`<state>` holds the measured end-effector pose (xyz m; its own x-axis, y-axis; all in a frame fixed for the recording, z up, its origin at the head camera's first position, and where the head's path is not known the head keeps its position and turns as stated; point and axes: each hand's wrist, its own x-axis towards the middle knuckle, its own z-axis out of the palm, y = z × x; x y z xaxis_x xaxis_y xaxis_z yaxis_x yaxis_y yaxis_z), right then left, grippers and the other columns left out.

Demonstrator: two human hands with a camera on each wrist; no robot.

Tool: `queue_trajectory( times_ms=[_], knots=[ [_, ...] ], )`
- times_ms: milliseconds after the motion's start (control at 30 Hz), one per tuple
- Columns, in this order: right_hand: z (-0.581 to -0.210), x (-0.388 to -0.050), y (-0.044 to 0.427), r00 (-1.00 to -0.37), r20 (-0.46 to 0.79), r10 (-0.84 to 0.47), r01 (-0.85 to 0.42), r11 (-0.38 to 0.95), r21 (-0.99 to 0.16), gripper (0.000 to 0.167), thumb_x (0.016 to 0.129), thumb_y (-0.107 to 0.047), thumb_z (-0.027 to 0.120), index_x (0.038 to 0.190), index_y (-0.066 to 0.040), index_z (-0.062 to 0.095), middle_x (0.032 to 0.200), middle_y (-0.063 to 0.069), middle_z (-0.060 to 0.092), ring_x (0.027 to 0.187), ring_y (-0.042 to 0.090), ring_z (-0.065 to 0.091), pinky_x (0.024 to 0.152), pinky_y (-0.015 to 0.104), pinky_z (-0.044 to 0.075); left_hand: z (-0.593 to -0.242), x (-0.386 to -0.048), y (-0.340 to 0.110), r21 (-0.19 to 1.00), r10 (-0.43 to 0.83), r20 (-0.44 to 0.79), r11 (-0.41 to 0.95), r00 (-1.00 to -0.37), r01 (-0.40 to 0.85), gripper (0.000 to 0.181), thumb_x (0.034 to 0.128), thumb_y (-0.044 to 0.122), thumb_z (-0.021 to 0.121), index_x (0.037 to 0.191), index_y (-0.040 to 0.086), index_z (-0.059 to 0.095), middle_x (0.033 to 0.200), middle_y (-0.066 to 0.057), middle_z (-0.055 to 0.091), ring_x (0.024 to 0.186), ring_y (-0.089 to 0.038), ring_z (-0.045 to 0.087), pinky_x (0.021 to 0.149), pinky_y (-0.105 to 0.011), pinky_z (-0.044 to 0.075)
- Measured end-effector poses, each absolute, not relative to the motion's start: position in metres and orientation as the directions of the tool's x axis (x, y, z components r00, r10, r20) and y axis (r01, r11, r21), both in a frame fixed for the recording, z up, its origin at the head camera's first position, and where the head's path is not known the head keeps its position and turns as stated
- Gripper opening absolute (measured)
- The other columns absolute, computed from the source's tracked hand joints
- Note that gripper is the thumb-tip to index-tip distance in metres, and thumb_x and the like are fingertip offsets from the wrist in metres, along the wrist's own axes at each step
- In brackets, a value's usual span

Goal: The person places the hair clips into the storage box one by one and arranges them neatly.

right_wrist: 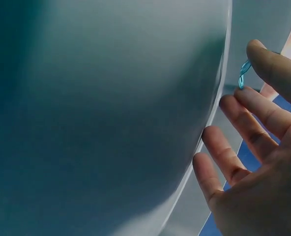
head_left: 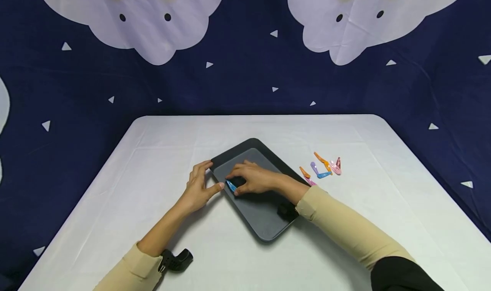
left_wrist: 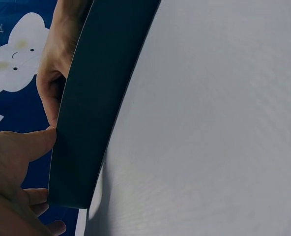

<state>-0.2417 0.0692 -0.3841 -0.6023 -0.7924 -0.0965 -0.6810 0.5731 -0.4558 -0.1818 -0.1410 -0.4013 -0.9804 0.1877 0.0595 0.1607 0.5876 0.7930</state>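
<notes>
A dark grey rectangular tray (head_left: pixel 264 227) lies at a slant on the white table. Inside it, near the left wall, my right hand (head_left: pixel 255 178) pinches a blue snap hair clip (head_left: pixel 231 185) between thumb and fingers. The right wrist view shows the same blue hair clip (right_wrist: pixel 242 73) between the thumb and index fingertips, the other fingers loosely extended by the tray floor. At the tray's left corner my left hand (head_left: pixel 197 191) rests with fingers and thumb spread along the rim. In the left wrist view, the left thumb (left_wrist: pixel 40 142) touches the rim from outside.
Right of the tray, several hair clips lie loose on the table (head_left: pixel 184 133): orange (head_left: pixel 321 159), purple (head_left: pixel 314 167), blue (head_left: pixel 324 174) and pink (head_left: pixel 335 168) ones. A pink clip (head_left: pixel 310 181) and another orange one (head_left: pixel 304 172) lie nearer the right forearm. A dark blue cloud-patterned cloth hangs behind.
</notes>
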Motion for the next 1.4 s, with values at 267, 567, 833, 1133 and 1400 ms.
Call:
queue_trajectory(
  times_ms=[267,567,833,1133,1400],
  knots=[
    [-0.3857,-0.2409,0.0652,-0.591,-0.098,-0.800,-0.702,0.571,-0.425,0.050,0.082,-0.034,0.072,0.128,-0.018,0.059,0.127,-0.003,0.056,0.109,0.017,0.042,0.101,0.047,0.033,-0.4024,-0.1820,-0.1417,0.798,0.185,0.074,0.578,-0.980,0.170,0.074,0.0878,0.027,0.066,0.146,0.003,0.027,0.153,-0.010,0.020,0.141,-0.032,0.016,0.109,-0.059,0.015],
    [-0.3883,-0.2394,0.0632,-0.590,-0.093,-0.802,-0.715,0.573,-0.402,0.050,0.080,-0.035,0.074,0.125,-0.020,0.061,0.121,-0.006,0.056,0.102,0.014,0.039,0.094,0.041,0.034,-0.4028,-0.1818,-0.1416,0.796,0.186,0.086,0.578,-0.979,0.179,0.072,0.0891,0.027,0.064,0.146,0.002,0.027,0.153,-0.011,0.020,0.141,-0.032,0.017,0.108,-0.061,0.015],
    [-0.3884,-0.2382,0.0623,-0.596,-0.122,-0.794,-0.705,0.589,-0.395,0.050,0.079,-0.038,0.074,0.125,-0.021,0.062,0.124,-0.004,0.053,0.107,0.015,0.039,0.104,0.054,0.030,-0.4034,-0.1815,-0.1411,0.798,0.184,0.085,0.576,-0.979,0.177,0.071,0.0888,0.026,0.065,0.145,0.002,0.028,0.153,-0.011,0.020,0.140,-0.033,0.018,0.108,-0.061,0.015],
    [-0.3907,-0.2390,0.0615,-0.594,-0.124,-0.795,-0.717,0.592,-0.368,0.050,0.079,-0.039,0.074,0.125,-0.025,0.061,0.124,-0.005,0.051,0.106,0.014,0.038,0.098,0.044,0.032,-0.4029,-0.1818,-0.1407,0.799,0.182,0.077,0.577,-0.980,0.170,0.071,0.0890,0.026,0.064,0.145,0.003,0.027,0.153,-0.009,0.020,0.141,-0.032,0.017,0.108,-0.060,0.015],
    [-0.3897,-0.2381,0.0628,-0.593,-0.120,-0.796,-0.723,0.592,-0.356,0.051,0.078,-0.040,0.074,0.124,-0.024,0.062,0.125,-0.005,0.051,0.107,0.014,0.039,0.092,0.038,0.032,-0.4033,-0.1817,-0.1402,0.798,0.185,0.086,0.576,-0.979,0.179,0.071,0.0889,0.026,0.064,0.145,0.002,0.028,0.153,-0.010,0.020,0.140,-0.033,0.018,0.108,-0.059,0.015]
  ],
)
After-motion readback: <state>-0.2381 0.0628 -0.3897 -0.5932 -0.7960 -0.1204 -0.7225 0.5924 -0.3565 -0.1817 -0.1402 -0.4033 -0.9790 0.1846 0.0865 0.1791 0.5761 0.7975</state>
